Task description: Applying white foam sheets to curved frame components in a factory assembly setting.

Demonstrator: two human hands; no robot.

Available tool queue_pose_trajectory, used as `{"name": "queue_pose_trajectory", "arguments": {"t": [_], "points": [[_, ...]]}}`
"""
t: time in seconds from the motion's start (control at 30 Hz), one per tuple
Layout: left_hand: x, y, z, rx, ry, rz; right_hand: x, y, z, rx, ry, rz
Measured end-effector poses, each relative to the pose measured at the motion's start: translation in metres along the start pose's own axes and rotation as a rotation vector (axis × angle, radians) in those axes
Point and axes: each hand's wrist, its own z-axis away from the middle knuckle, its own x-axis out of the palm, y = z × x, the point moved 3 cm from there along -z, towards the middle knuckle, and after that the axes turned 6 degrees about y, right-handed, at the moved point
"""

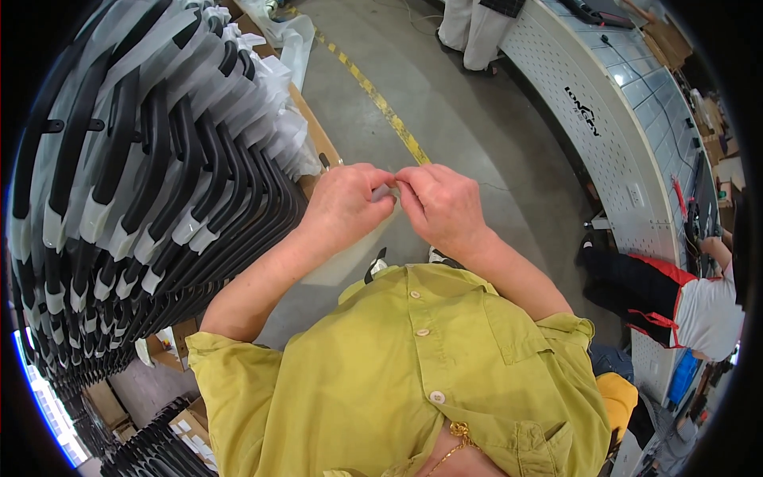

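Clear plastic bag (387,193), frame centre, pinched at its top edge by left hand (343,207) and right hand (442,208), apparently being opened beside stacked black parts (159,199) at left; next requires separating its layers.

Counts, head view: two bare hands, left hand (343,208) and right hand (442,208), both pinching one thin clear plastic bag (350,258). One tall stack of black curved chair parts (151,199), too many to count. Two other people: one crouching (675,298), one standing (477,28).
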Motion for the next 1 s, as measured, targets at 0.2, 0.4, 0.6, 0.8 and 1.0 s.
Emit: {"name": "queue_pose_trajectory", "arguments": {"t": [0.2,0.4,0.6,0.8,1.0], "points": [[-0.002,-0.003,0.003,0.008,-0.039,-0.088,0.006,-0.002,-0.006,-0.165,0.008,0.068],[-0.012,-0.003,0.006,-0.022,-0.023,0.04,0.012,-0.001,-0.006,-0.153,0.122,-0.084],[-0.016,-0.011,0.009,-0.149,-0.091,0.179,0.017,0.0,-0.005,-0.042,0.142,-0.237],[-0.015,-0.017,0.012,-0.311,-0.185,0.28,0.017,0.0,-0.003,0.124,0.08,-0.361],[-0.023,-0.022,0.019,-0.429,-0.232,0.382,0.004,0.034,-0.004,0.395,0.14,-0.317]]}}
